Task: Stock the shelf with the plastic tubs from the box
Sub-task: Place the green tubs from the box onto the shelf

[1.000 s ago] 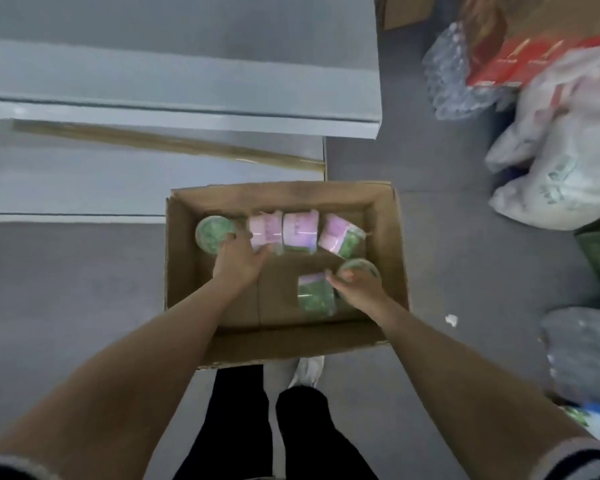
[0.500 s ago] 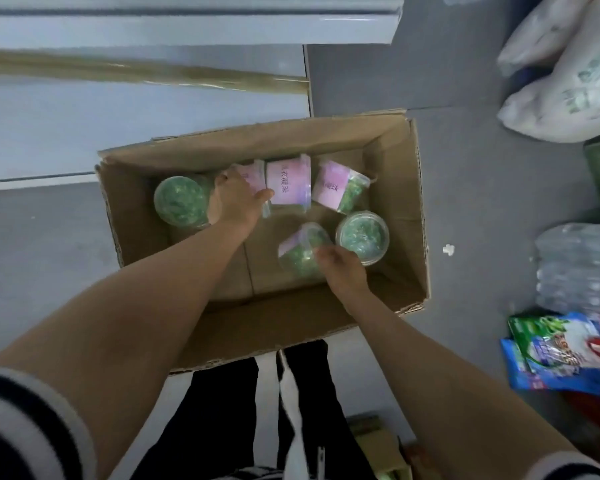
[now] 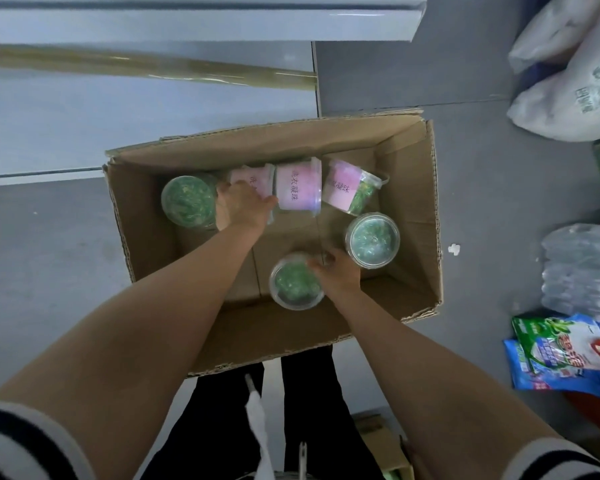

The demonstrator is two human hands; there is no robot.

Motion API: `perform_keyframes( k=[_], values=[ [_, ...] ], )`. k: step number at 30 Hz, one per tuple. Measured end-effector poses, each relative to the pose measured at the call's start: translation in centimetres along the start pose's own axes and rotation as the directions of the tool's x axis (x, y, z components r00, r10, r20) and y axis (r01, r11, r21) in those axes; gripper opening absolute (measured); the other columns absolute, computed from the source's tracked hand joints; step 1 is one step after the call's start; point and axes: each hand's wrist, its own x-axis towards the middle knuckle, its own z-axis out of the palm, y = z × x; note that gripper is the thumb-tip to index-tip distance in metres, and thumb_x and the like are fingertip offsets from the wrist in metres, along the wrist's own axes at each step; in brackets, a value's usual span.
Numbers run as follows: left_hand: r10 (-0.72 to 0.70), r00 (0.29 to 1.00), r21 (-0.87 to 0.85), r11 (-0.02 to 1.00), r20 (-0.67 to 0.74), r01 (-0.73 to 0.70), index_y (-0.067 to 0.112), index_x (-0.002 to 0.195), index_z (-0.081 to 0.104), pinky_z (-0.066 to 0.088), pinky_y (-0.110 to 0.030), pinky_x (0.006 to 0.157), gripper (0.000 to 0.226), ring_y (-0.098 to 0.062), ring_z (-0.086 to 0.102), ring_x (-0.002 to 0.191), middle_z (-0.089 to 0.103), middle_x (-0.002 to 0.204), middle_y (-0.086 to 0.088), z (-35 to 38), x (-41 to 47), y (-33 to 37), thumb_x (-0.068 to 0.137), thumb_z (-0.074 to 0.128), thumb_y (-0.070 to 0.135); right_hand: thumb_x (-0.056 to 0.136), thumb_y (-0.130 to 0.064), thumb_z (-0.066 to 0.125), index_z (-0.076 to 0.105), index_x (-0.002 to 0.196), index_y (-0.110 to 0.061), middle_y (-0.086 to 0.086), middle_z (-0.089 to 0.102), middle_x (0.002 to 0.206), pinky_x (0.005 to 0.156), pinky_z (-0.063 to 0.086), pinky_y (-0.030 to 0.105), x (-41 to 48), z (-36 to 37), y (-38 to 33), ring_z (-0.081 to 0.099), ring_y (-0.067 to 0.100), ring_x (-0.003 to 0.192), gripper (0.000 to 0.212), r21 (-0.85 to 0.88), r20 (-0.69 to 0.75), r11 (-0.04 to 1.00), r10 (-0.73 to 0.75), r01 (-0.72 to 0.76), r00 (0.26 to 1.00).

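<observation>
Sitting in the cardboard box (image 3: 409, 188) are six plastic tubs (image 3: 298, 188): three lid-up, three on their sides. The left hand (image 3: 245, 206) curls over a pink-labelled tub (image 3: 257, 176) by the far wall; the right hand (image 3: 336, 273) grips the nearest tub (image 3: 293, 285) at its rim.

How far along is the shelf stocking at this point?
Done: nothing that shows; the parts of the shelf in view hold no tubs. In hand: the left hand grips a lying pink-label tub and the right hand grips the nearest tub, both down inside the box. Left: these two plus four other tubs in the box, so all six need shelving.
</observation>
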Motion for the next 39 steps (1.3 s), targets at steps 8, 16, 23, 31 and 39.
perform_keyframes(
  k=[8, 16, 23, 31, 39],
  values=[
    [-0.024, 0.999, -0.172, 0.985, -0.040, 0.017, 0.015, 0.069, 0.059, 0.035, -0.028, 0.071, 0.027, -0.018, 0.043, 0.089, 0.061, 0.097, -0.012, -1.6, -2.2, -2.8, 0.078, 0.066, 0.039, 0.074, -0.042, 0.081, 0.071, 0.100, -0.016, 0.001, 0.070, 0.099, 0.083, 0.051, 0.031, -0.2, -0.3, 0.4, 0.064, 0.019, 0.096, 0.038, -0.101, 0.084, 0.992, -0.062, 0.070, 0.995],
    [-0.242, 0.968, -0.443, 0.861, 0.073, 0.249, 0.013, 0.113, 0.065, 0.043, -0.029, 0.072, 0.045, -0.013, 0.052, 0.079, 0.061, 0.093, -0.001, -3.3, -6.8, -4.5, 0.083, 0.067, 0.046, 0.079, -0.040, 0.077, 0.056, 0.071, -0.012, 0.003, 0.052, 0.072, 0.070, 0.044, 0.038, -3.3, -3.5, 1.1, 0.052, 0.020, 0.071, 0.037, 0.100, 0.083, 0.992, -0.087, 0.079, 0.993],
    [-0.388, 0.891, -0.822, 0.409, 0.236, 0.396, 0.014, 0.096, 0.063, 0.056, -0.041, 0.087, 0.047, -0.023, 0.066, 0.090, 0.067, 0.095, -0.006, -5.6, -12.1, -5.7, 0.067, 0.082, 0.045, 0.066, -0.053, 0.083, 0.060, 0.115, -0.015, 0.003, 0.066, 0.112, 0.089, 0.055, 0.037, -7.4, -7.3, 0.6, 0.063, 0.020, 0.101, 0.066, 0.370, 0.165, 0.928, -0.011, -0.052, 0.986],
    [-0.205, 0.954, -0.960, 0.129, 0.220, 0.249, 0.007, 0.103, 0.064, 0.058, -0.038, 0.082, 0.050, -0.021, 0.067, 0.088, 0.067, 0.101, -0.009, -10.6, -18.5, -4.5, 0.067, 0.086, 0.035, 0.069, -0.042, 0.086, 0.063, 0.105, -0.021, 0.005, 0.069, 0.109, 0.097, 0.052, 0.037, -13.5, -14.1, -2.8, 0.065, 0.020, 0.103, 0.048, 0.624, 0.168, 0.777, -0.241, 0.086, 0.956],
    [0.059, 0.998, -0.994, -0.112, 0.003, 0.009, 0.010, 0.087, 0.058, 0.047, -0.022, 0.054, 0.034, -0.012, 0.051, 0.058, 0.052, 0.077, -0.004, -18.8, -24.7, -0.4, 0.075, 0.077, 0.035, 0.076, -0.041, 0.080, 0.057, 0.120, -0.013, 0.009, 0.064, 0.114, 0.096, 0.052, 0.038, -20.1, -20.3, -7.9, 0.064, 0.023, 0.103, 0.057, 0.794, 0.118, 0.559, -0.530, 0.241, 0.840]
  ],
)
